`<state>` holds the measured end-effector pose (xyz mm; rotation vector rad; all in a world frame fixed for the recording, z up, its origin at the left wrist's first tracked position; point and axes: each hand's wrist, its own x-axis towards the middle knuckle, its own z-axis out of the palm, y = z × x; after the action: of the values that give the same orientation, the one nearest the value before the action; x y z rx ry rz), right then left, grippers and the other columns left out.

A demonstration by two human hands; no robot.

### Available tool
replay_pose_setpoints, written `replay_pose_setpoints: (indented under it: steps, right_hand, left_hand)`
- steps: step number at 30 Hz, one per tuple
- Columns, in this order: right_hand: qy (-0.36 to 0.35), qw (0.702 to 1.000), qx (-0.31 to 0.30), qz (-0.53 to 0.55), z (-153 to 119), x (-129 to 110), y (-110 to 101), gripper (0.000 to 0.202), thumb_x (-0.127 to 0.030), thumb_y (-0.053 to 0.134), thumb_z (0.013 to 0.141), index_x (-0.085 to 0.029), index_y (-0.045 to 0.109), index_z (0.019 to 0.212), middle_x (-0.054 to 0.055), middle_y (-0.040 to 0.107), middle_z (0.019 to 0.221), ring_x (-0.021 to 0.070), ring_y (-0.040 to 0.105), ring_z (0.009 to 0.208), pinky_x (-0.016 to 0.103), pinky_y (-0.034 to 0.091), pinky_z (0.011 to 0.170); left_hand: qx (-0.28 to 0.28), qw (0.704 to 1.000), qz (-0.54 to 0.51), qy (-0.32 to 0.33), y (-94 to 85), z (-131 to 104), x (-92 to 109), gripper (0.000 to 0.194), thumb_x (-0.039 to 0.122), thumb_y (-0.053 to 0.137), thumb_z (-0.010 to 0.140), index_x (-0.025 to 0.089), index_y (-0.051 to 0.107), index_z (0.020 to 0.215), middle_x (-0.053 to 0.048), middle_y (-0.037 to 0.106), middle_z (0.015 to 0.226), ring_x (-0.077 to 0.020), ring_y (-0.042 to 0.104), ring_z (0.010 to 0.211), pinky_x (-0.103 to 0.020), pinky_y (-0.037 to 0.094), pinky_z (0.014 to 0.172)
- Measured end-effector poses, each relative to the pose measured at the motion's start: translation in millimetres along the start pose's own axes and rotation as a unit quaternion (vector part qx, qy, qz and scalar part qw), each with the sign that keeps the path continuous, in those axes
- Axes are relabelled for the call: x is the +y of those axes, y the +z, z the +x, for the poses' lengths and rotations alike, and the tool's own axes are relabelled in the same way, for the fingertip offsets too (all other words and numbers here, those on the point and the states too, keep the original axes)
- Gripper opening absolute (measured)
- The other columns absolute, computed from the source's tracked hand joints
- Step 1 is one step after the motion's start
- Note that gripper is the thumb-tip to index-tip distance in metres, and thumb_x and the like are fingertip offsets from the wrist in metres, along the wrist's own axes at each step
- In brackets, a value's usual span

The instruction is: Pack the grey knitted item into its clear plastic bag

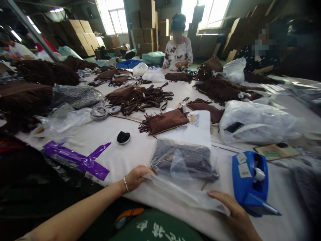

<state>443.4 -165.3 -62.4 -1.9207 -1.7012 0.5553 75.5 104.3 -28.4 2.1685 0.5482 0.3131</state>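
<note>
A clear plastic bag [180, 187] lies on the table in front of me with a dark fringed pouch [183, 160] inside it. My left hand [135, 177] pinches the bag's near left edge, its fingertips partly hidden. On the right, my right hand [229, 204] has its fingers stretched out along the near right edge of the bag, touching the plastic. Just beyond the bag, a brown fringed pouch [168, 121] with a tag rests partly on a white sheet [200, 134].
A blue tape dispenser [248, 180] stands beside my right hand, near a phone [277, 151]. Purple tape [77, 160] marks the table's left edge. Further back are brown wrist straps [147, 97], a white plastic bag [258, 120] and a co-worker [178, 50].
</note>
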Motion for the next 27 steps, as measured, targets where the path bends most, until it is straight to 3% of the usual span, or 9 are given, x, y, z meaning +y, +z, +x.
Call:
replay_pose_setpoints:
  steps: [4,7,10,13,16,20,22,24,27]
  right_hand:
    - [0.141,0.981,0.132,-0.003,-9,1,36,0.044,-0.048,0.042,0.085,-0.017,0.070,0.098,0.010,0.070,0.099,0.0264,0.065,0.094,0.035,0.055,0.080]
    - [0.243,0.958,0.146,-0.046,-14,-17,49,0.047,-0.053,0.039,0.087,-0.018,0.069,0.095,0.009,0.072,0.082,0.0245,0.068,0.075,0.029,0.055,0.059]
    - [0.229,0.962,0.127,-0.079,-16,-35,47,0.039,-0.046,0.039,0.089,-0.021,0.068,0.096,0.006,0.071,0.078,0.0191,0.066,0.060,0.024,0.047,0.047]
    - [0.157,0.974,0.115,-0.118,-20,-37,42,0.036,-0.034,0.037,0.088,-0.019,0.069,0.099,0.010,0.070,0.092,0.0170,0.063,0.058,0.025,0.044,0.048]
    - [0.088,0.979,0.091,-0.161,-27,-27,43,0.036,-0.026,0.037,0.085,-0.020,0.070,0.098,0.012,0.068,0.097,0.0163,0.062,0.057,0.025,0.043,0.048]
    - [0.074,0.982,0.052,-0.167,-28,-23,44,0.040,-0.021,0.034,0.081,-0.021,0.069,0.100,0.012,0.068,0.101,0.0186,0.064,0.063,0.026,0.046,0.051]
    - [0.144,0.982,0.021,-0.122,-27,-25,40,0.035,-0.030,0.035,0.083,-0.025,0.069,0.091,0.008,0.070,0.087,0.0194,0.063,0.060,0.028,0.045,0.050]
    - [0.277,0.960,0.002,-0.031,-30,-26,31,0.033,-0.047,0.039,0.084,-0.027,0.065,0.075,0.002,0.066,0.065,0.0193,0.061,0.054,0.028,0.045,0.050]
    - [0.431,0.883,0.114,0.145,-45,-17,7,0.041,-0.063,0.046,0.078,-0.025,0.062,0.074,-0.001,0.061,0.056,0.0201,0.061,0.055,0.030,0.049,0.055]
  left_hand:
    - [0.179,0.972,-0.014,-0.149,21.1,3,3,0.039,0.044,0.037,0.094,0.016,0.060,0.081,-0.004,0.061,0.074,-0.0163,0.058,0.074,-0.026,0.045,0.074]
    - [0.224,0.953,0.035,-0.201,28.4,8,2,0.043,0.048,0.037,0.093,0.018,0.050,0.066,0.002,0.046,0.055,-0.0124,0.047,0.055,-0.023,0.038,0.058]
    - [0.229,0.935,0.138,-0.233,24.1,15,-5,0.039,0.048,0.041,0.091,0.019,0.050,0.067,0.005,0.041,0.051,-0.0113,0.042,0.048,-0.023,0.034,0.052]
    - [0.244,0.924,0.219,-0.199,9.7,24,-6,0.025,0.040,0.046,0.090,0.018,0.056,0.082,0.003,0.048,0.053,-0.0151,0.049,0.051,-0.026,0.039,0.056]
    - [0.250,0.928,0.249,-0.119,0.6,36,15,0.020,0.031,0.046,0.092,0.017,0.057,0.101,-0.006,0.060,0.077,-0.0226,0.058,0.081,-0.037,0.045,0.081]
    - [0.139,0.960,0.229,0.078,22.7,57,53,0.024,0.031,0.055,0.089,0.020,0.055,0.110,-0.008,0.059,0.108,-0.0253,0.045,0.115,-0.041,0.036,0.101]
    - [0.081,0.970,0.203,0.101,41.7,67,59,0.016,0.030,0.062,0.085,0.019,0.058,0.097,-0.006,0.059,0.104,-0.0241,0.047,0.110,-0.038,0.040,0.097]
    - [0.066,0.979,0.180,0.074,56.1,75,54,0.012,0.026,0.066,0.082,0.018,0.057,0.084,-0.005,0.058,0.098,-0.0221,0.050,0.101,-0.036,0.043,0.091]
    - [0.071,0.985,0.144,0.061,63.3,81,42,0.012,0.025,0.065,0.083,0.018,0.055,0.079,-0.004,0.056,0.093,-0.0209,0.049,0.096,-0.036,0.042,0.089]
